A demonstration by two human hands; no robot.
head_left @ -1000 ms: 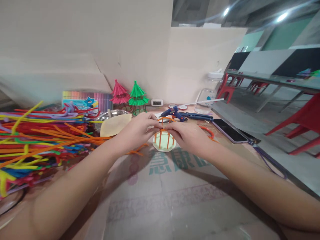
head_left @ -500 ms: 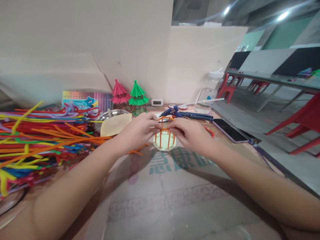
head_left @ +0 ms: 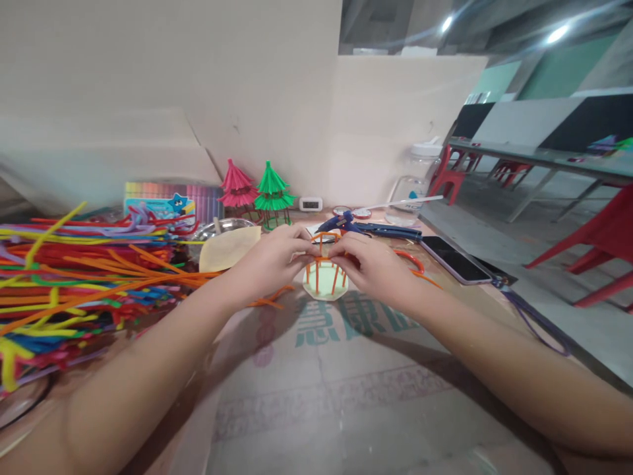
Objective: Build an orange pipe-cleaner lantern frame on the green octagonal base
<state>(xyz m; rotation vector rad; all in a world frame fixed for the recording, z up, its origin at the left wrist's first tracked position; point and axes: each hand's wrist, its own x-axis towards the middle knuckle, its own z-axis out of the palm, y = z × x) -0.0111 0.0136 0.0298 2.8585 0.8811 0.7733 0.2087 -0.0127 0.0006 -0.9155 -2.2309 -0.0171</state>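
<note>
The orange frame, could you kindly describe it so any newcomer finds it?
On the table, the left hand and right hand nearly meet. Between them, the orange frame stands on a pale many-sided base. Unlike the pink model and green model behind, it has no tiered roof.

Matt orange frame (head_left: 325, 260), shiny metal bowl (head_left: 235, 223), glossy phone (head_left: 455, 259)

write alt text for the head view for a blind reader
A person's left hand and right hand hold the rim of an orange frame on a pale base. Pipe cleaners lie left, a phone right, and a glue gun behind. A pink model and green model stand beyond.
</note>
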